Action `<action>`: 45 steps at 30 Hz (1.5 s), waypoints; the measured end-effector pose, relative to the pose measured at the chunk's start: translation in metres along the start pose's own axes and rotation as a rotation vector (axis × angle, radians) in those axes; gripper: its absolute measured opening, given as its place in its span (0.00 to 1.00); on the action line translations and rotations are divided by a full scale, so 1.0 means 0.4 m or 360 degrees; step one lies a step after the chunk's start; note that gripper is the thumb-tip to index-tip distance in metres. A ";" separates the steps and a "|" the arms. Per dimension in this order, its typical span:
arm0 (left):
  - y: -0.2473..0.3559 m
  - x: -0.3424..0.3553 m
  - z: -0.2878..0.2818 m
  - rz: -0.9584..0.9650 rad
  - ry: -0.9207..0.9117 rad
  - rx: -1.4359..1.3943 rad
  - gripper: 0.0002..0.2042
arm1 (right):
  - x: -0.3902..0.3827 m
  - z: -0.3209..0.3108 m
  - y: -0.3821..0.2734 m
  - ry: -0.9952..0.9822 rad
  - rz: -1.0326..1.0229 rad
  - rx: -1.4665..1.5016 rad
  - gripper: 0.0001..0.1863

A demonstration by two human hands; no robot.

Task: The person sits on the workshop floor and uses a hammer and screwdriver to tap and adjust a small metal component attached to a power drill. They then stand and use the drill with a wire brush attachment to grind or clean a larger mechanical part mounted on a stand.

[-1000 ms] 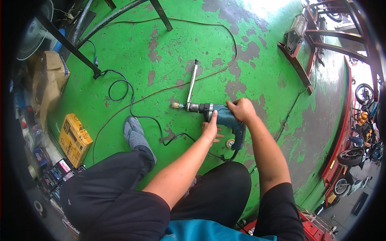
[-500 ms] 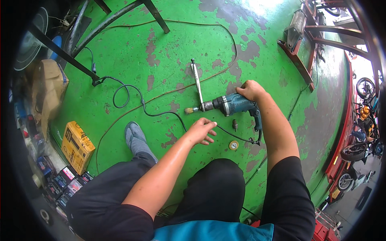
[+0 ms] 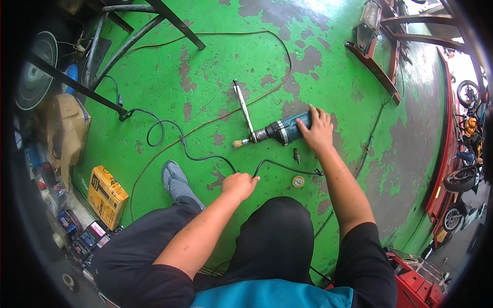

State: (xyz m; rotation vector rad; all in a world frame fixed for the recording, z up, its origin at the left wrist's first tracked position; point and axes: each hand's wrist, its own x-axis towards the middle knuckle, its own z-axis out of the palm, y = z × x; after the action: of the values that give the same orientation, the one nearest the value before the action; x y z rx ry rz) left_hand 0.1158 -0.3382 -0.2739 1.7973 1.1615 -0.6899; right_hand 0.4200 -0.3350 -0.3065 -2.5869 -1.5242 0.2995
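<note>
A teal electric drill (image 3: 284,130) lies on the green floor (image 3: 205,66), with a small wire brush (image 3: 238,144) in its chuck pointing left. Its long metal side handle (image 3: 243,107) sticks out away from me. My right hand (image 3: 317,131) grips the rear of the drill. My left hand (image 3: 239,185) is closed in a fist on the drill's black cable (image 3: 169,128), which comes out on both sides of it. A small dark chuck key (image 3: 297,154) and a yellow round roll (image 3: 298,181) lie between my hands.
My grey shoe (image 3: 176,180) is planted left of my left hand. A yellow box (image 3: 105,196) and small clutter sit at lower left, cardboard (image 3: 67,131) and a fan (image 3: 35,72) further left. Dark metal legs (image 3: 174,20) cross the top; a red frame (image 3: 377,69) stands at upper right.
My left hand came off the drill and drew back to the cable. My right hand carried the drill up and to the right, farther from my knees.
</note>
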 end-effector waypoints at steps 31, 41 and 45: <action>0.095 -0.023 -0.579 0.0297 0.0149 0.0594 0.39 | -1.003 -0.017 0.198 -0.0005 0.1098 0.0495 0.47; 0.202 0.092 -0.858 0.0470 -0.0058 0.0665 0.26 | -0.718 -0.174 0.185 0.0451 0.1084 0.0320 0.43; 0.048 0.062 -0.910 0.0470 0.0112 0.0428 0.26 | -0.739 -0.346 0.066 0.0073 0.1395 0.0368 0.42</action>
State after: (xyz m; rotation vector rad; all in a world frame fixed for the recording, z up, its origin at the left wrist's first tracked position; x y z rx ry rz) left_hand 0.1422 -0.0106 -0.1144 2.1794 0.8509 -0.6335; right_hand 0.3348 -0.6074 -0.1456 -2.8565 -0.2289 0.4460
